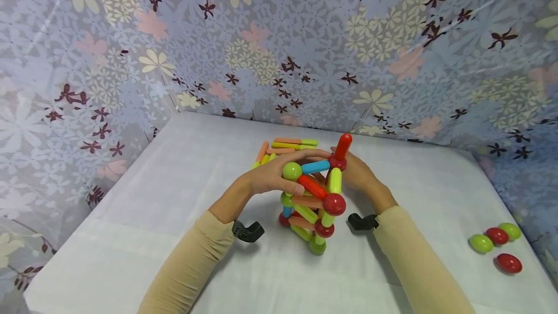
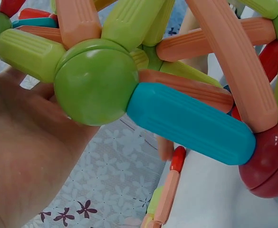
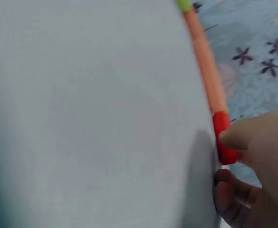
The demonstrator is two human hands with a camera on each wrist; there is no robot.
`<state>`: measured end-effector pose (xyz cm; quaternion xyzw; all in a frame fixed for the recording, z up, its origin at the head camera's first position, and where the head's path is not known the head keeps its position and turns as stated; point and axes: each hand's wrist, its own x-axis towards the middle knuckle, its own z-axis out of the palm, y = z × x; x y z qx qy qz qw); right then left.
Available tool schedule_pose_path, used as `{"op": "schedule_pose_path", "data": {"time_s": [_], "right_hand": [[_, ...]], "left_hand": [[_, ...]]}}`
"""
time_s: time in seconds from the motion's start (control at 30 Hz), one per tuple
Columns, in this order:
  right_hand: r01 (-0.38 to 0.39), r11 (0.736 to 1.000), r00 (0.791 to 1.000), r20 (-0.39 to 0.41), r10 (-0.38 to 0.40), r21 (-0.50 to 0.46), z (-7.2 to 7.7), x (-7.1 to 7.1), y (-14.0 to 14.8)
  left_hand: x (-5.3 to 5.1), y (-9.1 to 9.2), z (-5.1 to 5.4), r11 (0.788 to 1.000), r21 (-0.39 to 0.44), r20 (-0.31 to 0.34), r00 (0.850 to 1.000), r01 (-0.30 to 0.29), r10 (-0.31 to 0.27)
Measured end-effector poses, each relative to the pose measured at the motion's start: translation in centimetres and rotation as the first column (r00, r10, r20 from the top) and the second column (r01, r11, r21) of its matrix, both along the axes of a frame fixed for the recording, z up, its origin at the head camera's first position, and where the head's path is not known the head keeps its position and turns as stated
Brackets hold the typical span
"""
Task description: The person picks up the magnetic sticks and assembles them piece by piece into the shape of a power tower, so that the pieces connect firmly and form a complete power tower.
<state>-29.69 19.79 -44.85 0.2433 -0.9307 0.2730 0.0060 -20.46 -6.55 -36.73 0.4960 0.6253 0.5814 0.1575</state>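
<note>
A many-layered structure of toy building sticks and balls (image 1: 307, 201) stands tilted in front of the person, in green, orange, red, yellow and blue. The left hand (image 1: 267, 176) grips its upper left side, thumb across the front near a green ball (image 1: 291, 171). In the left wrist view, a blue stick (image 2: 191, 124) joins a green ball to a dark red one. Behind the structure is the right hand (image 1: 356, 171), its fingers partly hidden. The right wrist view has it pinching a red stick (image 3: 221, 124), in line with orange sticks (image 3: 207, 71).
Loose orange, yellow and green sticks (image 1: 285, 141) lie behind the structure. Several red and green balls (image 1: 497, 236) sit at the table's right side. Flowered cloth (image 1: 261, 38) hangs behind the white table (image 1: 174, 173). A black wrist device (image 1: 248, 231) sits at the left cuff.
</note>
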Motion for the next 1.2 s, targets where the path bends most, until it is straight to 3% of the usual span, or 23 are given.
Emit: {"op": "schedule_pose_path", "data": {"time_s": [0.17,0.3,0.53,0.73,0.8,0.87,1.0,1.2], "right_hand": [[0.117,0.974,0.991,-0.083,-0.103,0.193,0.6,0.9,-0.1],[0.149,0.964,0.987,-0.098,-0.130,0.221,1.1,1.7,0.4],[0.113,0.985,0.993,0.019,-0.116,0.130,2.4,3.3,2.5],[0.066,0.975,0.983,0.155,-0.100,0.210,3.3,4.4,4.0],[0.037,0.987,0.981,0.185,-0.065,0.154,3.7,4.8,4.3],[0.007,1.000,0.978,0.207,-0.012,0.024,4.4,5.3,4.5],[-0.111,0.976,0.971,0.190,0.147,-0.188,6.7,6.7,4.4],[-0.220,0.962,0.964,0.116,0.240,-0.164,8.6,9.0,2.4]], "left_hand": [[0.1,0.1,0.2,1.000,-0.017,-0.005,1.000,-0.026,0.026],[0.1,0.2,0.4,1.000,-0.018,-0.019,1.000,-0.023,0.023],[0.0,0.1,0.6,1.000,-0.021,-0.020,1.000,-0.022,0.022],[-0.1,0.0,0.5,0.999,-0.026,-0.041,0.999,-0.033,0.032],[-0.1,0.0,0.4,0.999,-0.039,-0.045,0.998,-0.037,0.035],[-0.1,0.1,0.4,0.998,-0.048,-0.050,0.998,-0.044,0.041],[0.0,0.1,0.3,0.998,-0.048,-0.044,0.998,-0.040,0.038],[0.2,0.0,0.0,1.000,-0.024,-0.012,1.000,-0.013,0.013]]}}
